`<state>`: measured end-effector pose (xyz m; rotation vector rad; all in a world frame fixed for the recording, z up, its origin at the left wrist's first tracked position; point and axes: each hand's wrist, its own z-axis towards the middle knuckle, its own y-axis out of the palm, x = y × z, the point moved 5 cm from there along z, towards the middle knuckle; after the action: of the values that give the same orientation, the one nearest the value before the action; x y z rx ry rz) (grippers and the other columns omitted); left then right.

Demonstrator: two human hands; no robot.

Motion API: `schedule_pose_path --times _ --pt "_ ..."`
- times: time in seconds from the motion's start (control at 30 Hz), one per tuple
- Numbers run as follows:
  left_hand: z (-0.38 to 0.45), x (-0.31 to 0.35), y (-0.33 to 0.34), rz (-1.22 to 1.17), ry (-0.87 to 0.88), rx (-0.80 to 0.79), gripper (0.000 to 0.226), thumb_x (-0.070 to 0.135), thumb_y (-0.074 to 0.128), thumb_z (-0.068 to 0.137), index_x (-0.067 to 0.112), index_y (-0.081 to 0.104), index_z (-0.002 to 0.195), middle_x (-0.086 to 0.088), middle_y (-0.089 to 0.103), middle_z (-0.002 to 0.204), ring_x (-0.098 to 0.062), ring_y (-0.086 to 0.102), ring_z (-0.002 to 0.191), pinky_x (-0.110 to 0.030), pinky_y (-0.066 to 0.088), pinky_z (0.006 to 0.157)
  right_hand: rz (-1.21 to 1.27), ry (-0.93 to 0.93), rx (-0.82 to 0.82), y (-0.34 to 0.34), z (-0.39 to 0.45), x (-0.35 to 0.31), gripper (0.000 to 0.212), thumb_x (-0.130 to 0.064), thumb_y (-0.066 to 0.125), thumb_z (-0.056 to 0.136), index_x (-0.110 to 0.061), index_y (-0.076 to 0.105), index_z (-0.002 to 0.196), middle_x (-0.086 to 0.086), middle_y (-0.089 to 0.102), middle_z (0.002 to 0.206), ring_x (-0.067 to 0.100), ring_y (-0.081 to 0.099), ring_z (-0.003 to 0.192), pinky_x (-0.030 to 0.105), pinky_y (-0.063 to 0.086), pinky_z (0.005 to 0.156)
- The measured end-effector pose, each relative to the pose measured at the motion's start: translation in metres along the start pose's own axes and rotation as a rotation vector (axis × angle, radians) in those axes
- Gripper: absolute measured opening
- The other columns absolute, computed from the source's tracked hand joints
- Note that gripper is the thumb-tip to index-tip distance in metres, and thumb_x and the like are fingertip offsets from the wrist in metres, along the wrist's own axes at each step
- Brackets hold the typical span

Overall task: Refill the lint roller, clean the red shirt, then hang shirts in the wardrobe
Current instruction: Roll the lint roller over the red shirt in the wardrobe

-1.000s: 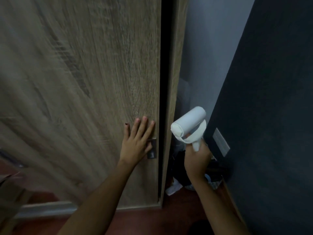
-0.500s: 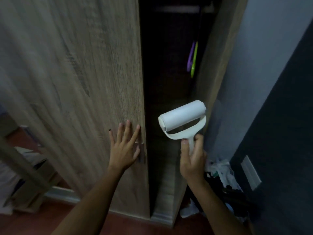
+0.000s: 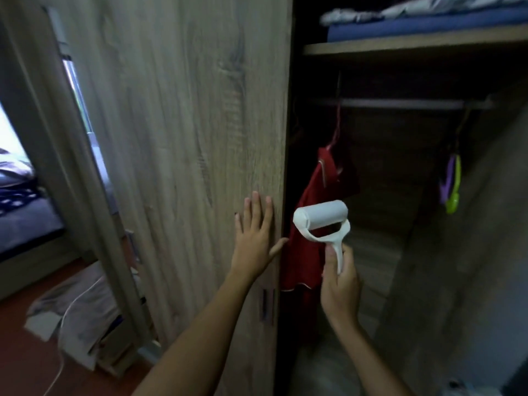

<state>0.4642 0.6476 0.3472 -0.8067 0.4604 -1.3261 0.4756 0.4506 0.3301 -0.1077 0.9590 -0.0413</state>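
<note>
Left hand [image 3: 255,241] flat, fingers straight against wardrobe door [image 3: 185,167] near its free edge, right hand [image 3: 340,284] gripping lint roller [image 3: 321,220] handle, roller before red shirt [image 3: 307,238] hanging from rail [image 3: 400,104], open wardrobe space rightward.

Your left hand [image 3: 255,240] has slid door [image 3: 183,167] far left; wardrobe gap now wide. Red shirt [image 3: 310,238] on rail [image 3: 400,104], top shelf [image 3: 414,47] and hangers [image 3: 451,190] newly exposed. Your roller [image 3: 321,220] now in front of shirt.
</note>
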Motion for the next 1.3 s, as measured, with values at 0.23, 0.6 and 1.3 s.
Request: schedule_pose_path --times 0.23,0.6,1.3 --pt "0.007 -0.055 -0.006 -0.017 -0.061 -0.02 0.097 0.054 0.051 0.088 0.019 -0.017 0.149 -0.01 -0.022 0.157 -0.03 -0.017 0.145 -0.053 0.01 0.116 -0.011 -0.029 0.009 0.038 0.004 -0.009 0.022 -0.047 0.041 0.097 -0.033 0.052 0.085 -0.006 0.05 0.058 0.009 0.052 0.052 0.015 0.036 0.046" --pt "0.019 -0.132 -0.017 -0.011 -0.129 -0.026 0.096 0.05 0.053 0.089 0.013 -0.015 0.147 -0.008 -0.02 0.154 -0.033 -0.007 0.146 -0.054 0.016 0.115 -0.041 -0.016 0.113 0.06 0.024 -0.003 0.025 -0.048 0.04 0.094 -0.027 0.052 0.098 -0.006 0.055 0.067 0.009 0.055 0.061 0.023 0.04 0.053" --pt "0.031 -0.21 -0.022 -0.021 -0.149 -0.033 0.094 0.044 0.054 0.09 0.013 -0.012 0.149 -0.012 -0.013 0.159 -0.032 -0.004 0.146 -0.056 0.013 0.116 -0.05 0.019 0.208 0.064 0.038 0.009 0.023 -0.044 0.045 0.097 -0.023 0.051 0.103 -0.006 0.055 0.068 0.006 0.054 0.057 0.026 0.04 0.052"
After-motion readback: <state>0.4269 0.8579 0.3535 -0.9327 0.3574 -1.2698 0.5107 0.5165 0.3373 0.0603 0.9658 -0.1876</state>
